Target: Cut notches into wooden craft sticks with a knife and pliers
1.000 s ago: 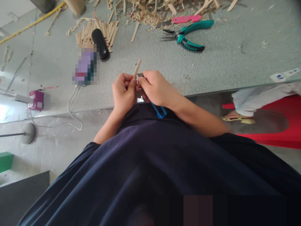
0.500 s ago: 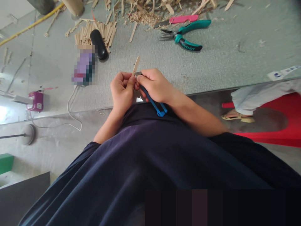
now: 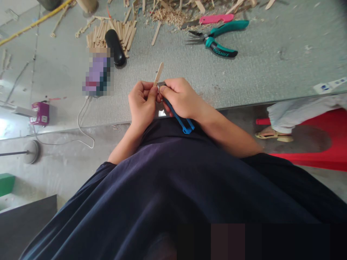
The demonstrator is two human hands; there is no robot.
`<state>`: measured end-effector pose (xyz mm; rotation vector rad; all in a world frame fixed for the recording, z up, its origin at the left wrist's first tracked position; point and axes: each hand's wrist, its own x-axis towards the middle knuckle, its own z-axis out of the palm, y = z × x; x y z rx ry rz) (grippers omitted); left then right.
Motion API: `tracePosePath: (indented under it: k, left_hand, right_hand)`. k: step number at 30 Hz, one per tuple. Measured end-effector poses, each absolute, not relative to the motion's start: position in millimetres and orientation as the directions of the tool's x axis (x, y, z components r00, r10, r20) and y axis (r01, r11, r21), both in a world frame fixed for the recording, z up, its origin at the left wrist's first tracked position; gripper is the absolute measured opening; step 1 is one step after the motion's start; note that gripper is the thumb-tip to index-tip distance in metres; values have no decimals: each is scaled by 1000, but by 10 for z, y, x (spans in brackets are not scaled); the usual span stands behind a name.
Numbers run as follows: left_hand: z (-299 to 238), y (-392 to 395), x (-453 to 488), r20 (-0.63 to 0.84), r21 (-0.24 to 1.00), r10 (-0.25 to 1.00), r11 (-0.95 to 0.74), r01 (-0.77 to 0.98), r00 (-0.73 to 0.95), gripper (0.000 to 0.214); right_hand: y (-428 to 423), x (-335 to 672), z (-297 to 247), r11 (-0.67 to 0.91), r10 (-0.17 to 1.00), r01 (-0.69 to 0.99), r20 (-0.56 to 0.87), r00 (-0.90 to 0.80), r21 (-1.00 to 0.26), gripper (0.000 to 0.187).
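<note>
My left hand (image 3: 143, 102) is closed, pinching a flat wooden craft stick (image 3: 159, 73) between thumb and fingers. The stick's rounded end points up and away from me, while its lower end is hidden by the fingers. Close beside it, my right hand (image 3: 182, 97) is wrapped around a blue utility knife (image 3: 177, 117), whose handle slants down toward my lap. A bit of its metal blade shows by the right thumb, right at the stick. Whether the edge touches the wood I cannot tell. Both hands are over the table's near edge.
Beyond my hands on the grey table (image 3: 244, 72) are teal-handled pliers (image 3: 208, 39), a pink-handled knife (image 3: 217, 18), wood shavings (image 3: 168, 17), a pile of craft sticks (image 3: 130, 36) and a black case (image 3: 115, 47). A blurred-out device (image 3: 96, 74) trails a cable. Another person's foot (image 3: 273, 134) is at right.
The view has shifted slightly, so the table things appear a little to the right. Both hands keep the same hold on the stick and the knife, with only a slight shift.
</note>
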<state>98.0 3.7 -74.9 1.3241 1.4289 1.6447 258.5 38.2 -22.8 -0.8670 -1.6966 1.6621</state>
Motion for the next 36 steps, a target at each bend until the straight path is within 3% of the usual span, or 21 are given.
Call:
tracePosePath:
  k: [9, 20, 26, 36]
  left_hand:
    - [-699, 7, 1055, 282, 950, 869, -194, 244, -406, 26]
    - [-712, 55, 984, 248, 964, 903, -195, 179, -351, 24]
    - [-674, 47, 1003, 226, 969, 907, -171, 178, -356, 24]
    - [-690, 2, 1099, 341, 935, 844, -260, 240, -414, 24]
  right_hand:
    - [375, 2571, -221, 103, 816, 183, -22, -577, -978, 39]
    - [384, 2587, -212, -40, 788, 21, -45, -614, -999, 39]
    - [380, 2587, -218, -20, 798, 19, -28, -602, -1000, 39]
    - [361, 2586, -236, 40, 814, 75, -11, -581, -996, 40]
